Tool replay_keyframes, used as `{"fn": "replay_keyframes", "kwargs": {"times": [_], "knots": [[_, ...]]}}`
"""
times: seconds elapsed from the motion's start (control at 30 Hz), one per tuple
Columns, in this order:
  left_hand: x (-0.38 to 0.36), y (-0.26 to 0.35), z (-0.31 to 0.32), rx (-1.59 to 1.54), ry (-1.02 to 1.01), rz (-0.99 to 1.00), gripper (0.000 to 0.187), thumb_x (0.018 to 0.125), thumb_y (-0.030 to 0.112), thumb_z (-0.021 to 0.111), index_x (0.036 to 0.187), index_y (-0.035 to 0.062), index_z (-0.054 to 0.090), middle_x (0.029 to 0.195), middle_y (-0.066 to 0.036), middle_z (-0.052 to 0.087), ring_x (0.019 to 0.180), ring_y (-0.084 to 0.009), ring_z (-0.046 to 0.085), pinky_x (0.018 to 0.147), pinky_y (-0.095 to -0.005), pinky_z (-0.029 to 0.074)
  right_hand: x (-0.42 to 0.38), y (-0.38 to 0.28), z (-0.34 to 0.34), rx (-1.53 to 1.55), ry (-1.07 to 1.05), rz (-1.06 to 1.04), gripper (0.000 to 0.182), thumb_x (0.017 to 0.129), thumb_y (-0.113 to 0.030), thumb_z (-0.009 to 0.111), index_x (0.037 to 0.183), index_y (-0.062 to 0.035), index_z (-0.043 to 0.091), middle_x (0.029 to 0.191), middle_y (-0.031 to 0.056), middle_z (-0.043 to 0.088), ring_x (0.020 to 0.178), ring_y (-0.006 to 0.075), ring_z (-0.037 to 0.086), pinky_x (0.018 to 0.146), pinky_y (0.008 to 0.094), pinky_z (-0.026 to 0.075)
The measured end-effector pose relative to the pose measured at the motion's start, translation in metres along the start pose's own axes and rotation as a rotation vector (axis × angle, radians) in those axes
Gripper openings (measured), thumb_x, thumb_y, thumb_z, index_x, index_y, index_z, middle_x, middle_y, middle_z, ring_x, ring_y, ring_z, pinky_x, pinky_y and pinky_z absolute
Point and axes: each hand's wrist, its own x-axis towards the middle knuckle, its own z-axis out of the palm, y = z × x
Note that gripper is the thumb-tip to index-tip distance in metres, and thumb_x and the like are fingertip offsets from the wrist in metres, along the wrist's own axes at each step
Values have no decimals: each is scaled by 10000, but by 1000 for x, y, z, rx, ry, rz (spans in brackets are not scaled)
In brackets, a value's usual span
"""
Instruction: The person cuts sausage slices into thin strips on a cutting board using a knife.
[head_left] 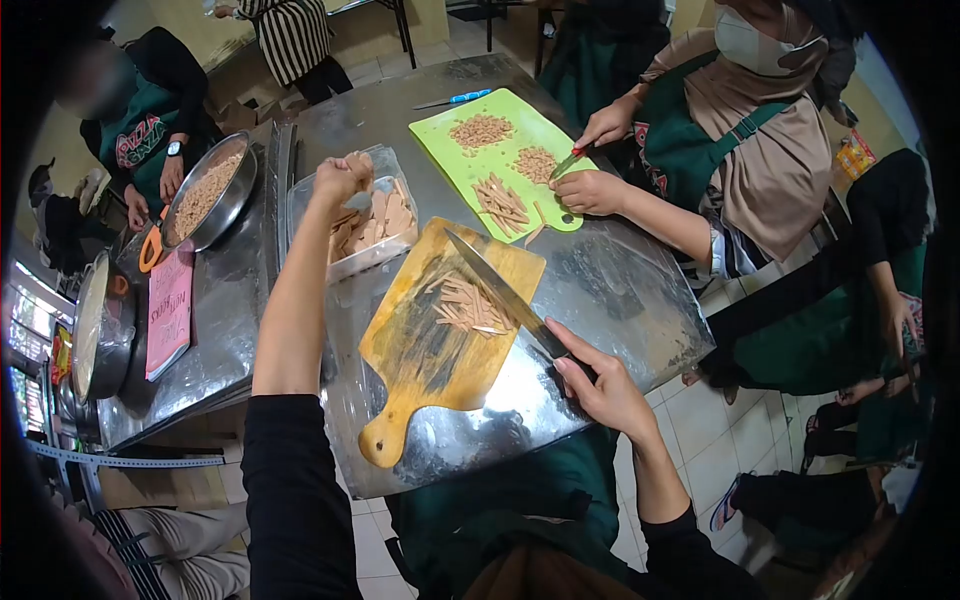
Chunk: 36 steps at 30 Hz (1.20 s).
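My right hand (607,392) grips the black handle of a kitchen knife (500,288). Its long blade slants over the wooden cutting board (395,350), beside a pile of thin pinkish-brown strips (470,305). Raised above a clear plastic container (375,262) of flat slices (388,220), my left hand (343,182) has its fingers curled closed. What those fingers hold, if anything, I cannot make out. The board's rounded handle points toward me, near the metal table's front edge.
Across the table a co-worker's hands (592,190) cut on a green cutting board (455,135) bearing diced pieces and strips. A blue-handled knife (468,98) lies behind it. To the left stand a metal bowl (240,190) of diced pieces, a pink book (170,315) and a pot (110,340).
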Motion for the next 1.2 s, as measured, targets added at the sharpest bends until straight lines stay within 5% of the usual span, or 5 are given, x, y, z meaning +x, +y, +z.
{"fn": "replay_keyframes", "kwargs": {"times": [0.23, 0.53, 0.93, 1.07, 1.2], "knots": [[-84, 57, -63, -412, -284, -108, 238, 929, 311, 818, 952, 126, 670, 913, 31, 717, 798, -60, 651, 679, -209, 497, -8, -4, 2, 19, 1, 2, 533, 1049, -141, 591, 1569, -202, 495, 765, 36, 642, 624, 115, 593, 641, 311, 527], [-306, 73, -53, -341, -645, -268, 413, 900, 247, 841, 1182, 16, 646, 976, -44, 750, 859, -99, 699, 755, -270, 559, -6, -7, 7, 71, -26, 68, 526, 1037, -115, 611, 1551, -179, 520, 832, 37, 695, 631, 87, 563, 641, 290, 514], [-320, 36, -38, -127, -536, -68, 342, 1010, 146, 709, 1295, -33, 646, 1007, -26, 730, 884, -72, 655, 822, -238, 528, -2, -5, 17, 24, -81, 81, 518, 1042, -118, 612, 1549, -171, 522, 859, 54, 714, 628, 97, 574, 642, 302, 523], [-332, 47, -34, 386, 6, 569, 261, 948, 179, 736, 1176, 54, 750, 1017, -109, 748, 857, -261, 687, 816, -349, 531, -4, 0, 18, 29, -70, 41, 520, 1037, -115, 616, 1545, -176, 527, 981, 93, 760, 627, 107, 589, 648, 308, 532], [-357, 68, -27, 120, -281, 165, 193, 957, 136, 718, 1103, 23, 774, 962, -100, 733, 883, -238, 715, 841, -325, 549, -8, -3, 18, 18, -64, 56, 518, 1034, -115, 620, 1541, -182, 533, 1065, 114, 772, 638, 115, 603, 659, 311, 539]]}}
